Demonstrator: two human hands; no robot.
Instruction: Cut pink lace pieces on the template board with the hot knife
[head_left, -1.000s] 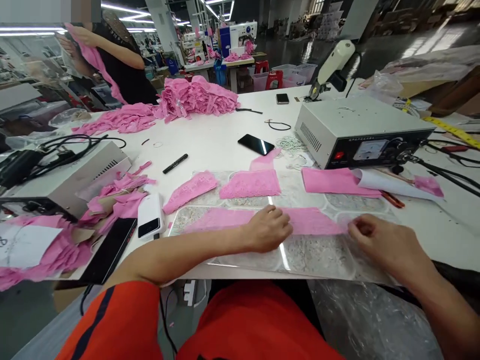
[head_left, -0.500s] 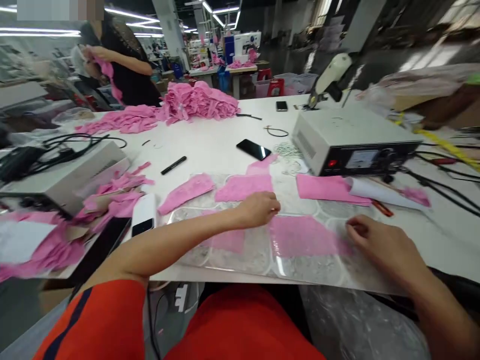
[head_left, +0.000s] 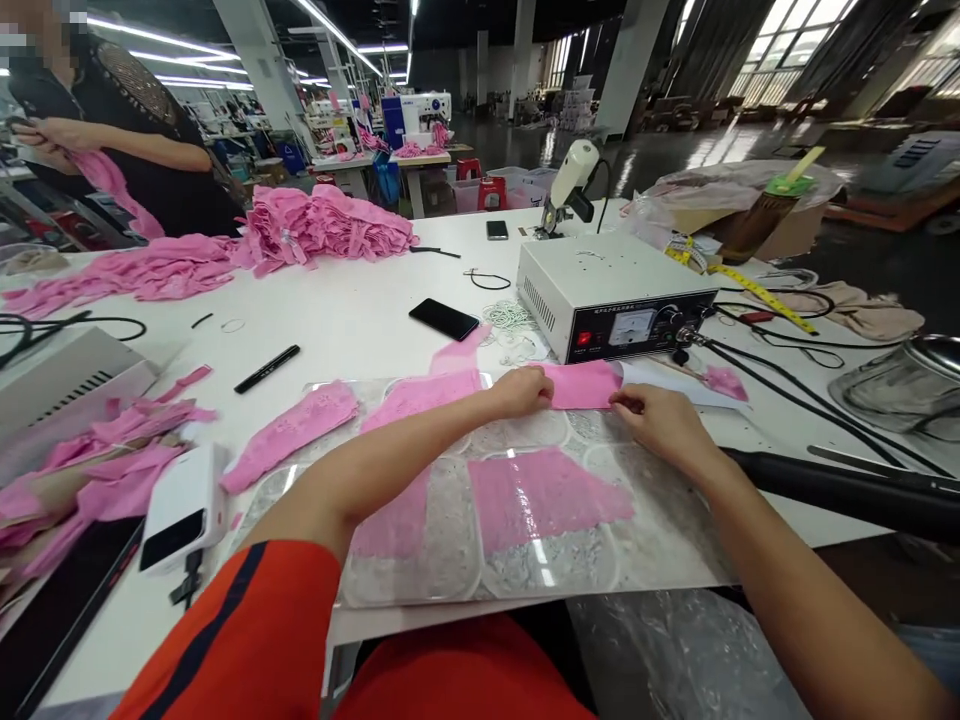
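My left hand [head_left: 526, 391] has its fingers pressed together at the left edge of a bright pink fabric piece [head_left: 583, 385]. At the right end of that piece, my right hand [head_left: 654, 415] pinches its edge. The piece lies in front of the metal control box. A clear patterned plastic sheet [head_left: 450, 500] covers the table before me, with a flat pink piece [head_left: 540, 495] showing within it. Further pink pieces lie to the left: one [head_left: 300, 425] is long and narrow, another [head_left: 420, 395] is partly behind my left forearm.
A control box [head_left: 615, 290] with cables stands at the right. Near the middle lie a phone [head_left: 444, 319] and a black pen [head_left: 267, 369]. A white device [head_left: 180, 510] rests at the left. Pink fabric [head_left: 322, 225] is heaped at the back, where a person [head_left: 127, 150] holds pink cloth.
The view has swung to the right. My left hand has moved rightward to the bright pink piece, and my right hand has moved up from the sheet to its right end.
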